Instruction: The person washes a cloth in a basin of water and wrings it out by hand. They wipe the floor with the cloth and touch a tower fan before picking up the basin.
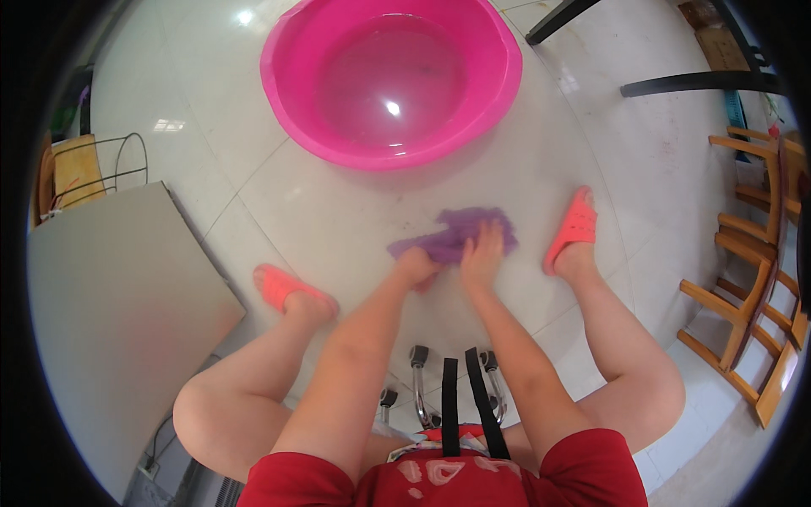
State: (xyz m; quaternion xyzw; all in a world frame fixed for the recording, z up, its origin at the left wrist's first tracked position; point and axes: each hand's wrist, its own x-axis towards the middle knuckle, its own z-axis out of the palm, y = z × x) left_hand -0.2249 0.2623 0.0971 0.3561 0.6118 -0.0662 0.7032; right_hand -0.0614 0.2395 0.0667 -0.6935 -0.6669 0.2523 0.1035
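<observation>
A purple cloth (453, 236) lies bunched just above the white tiled floor or on it, between the feet. My left hand (418, 266) is curled at the cloth's left end, with a small reddish thing partly hidden beneath it. My right hand (485, 253) rests on the right part of the cloth, palm down and slightly blurred. Beyond both hands stands a large pink plastic basin (396, 155) holding some clear, shallow water.
Pink slippers are on the left foot (279, 288) and right foot (573, 225). A grey panel (127, 272) stands at left, wooden chairs (747, 253) at right, dark furniture legs (690, 82) at upper right. Chair casters (418, 355) are below the hands.
</observation>
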